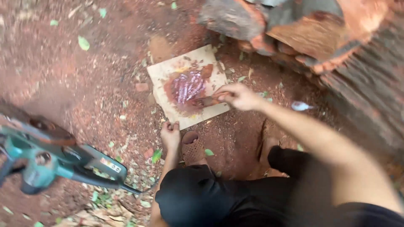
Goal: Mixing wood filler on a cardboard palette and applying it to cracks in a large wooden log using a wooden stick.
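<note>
The step in hand appears to be mixing or spreading: a glossy purple-red paste (188,87) lies in a patch at the middle of a pale square board (168,71) that rests flat on the red, chip-strewn ground (63,63). The right hand (237,96) reaches out over the board's right edge with the arm nearly straight and the wrist turned inward; its fingers are closed round the handle of a small flat tool (205,101), probably a spatula or knife, whose blade end sits in the lower right part of the paste. Motion blur hides the exact grip. The left hand (170,133) is set at the board's near edge, fingers curled down onto it and pressed together, apparently steadying the board; whether it pinches the edge or only bears on it cannot be told. The person crouches, with a sandalled foot (192,147) just below that hand and a dark-clothed knee (193,193) nearer the camera. By judgement, the next move calls for the left hand to keep the board from sliding while the right hand draws the blade across the paste at a shallow angle, holding the material within the stained area. A chainsaw (54,162) with a teal body lies to the left, well apart from both hands. A cut log (303,33) with reddish wood lies beyond the board, and a small white object (299,106) rests on the ground beside the right forearm.
</note>
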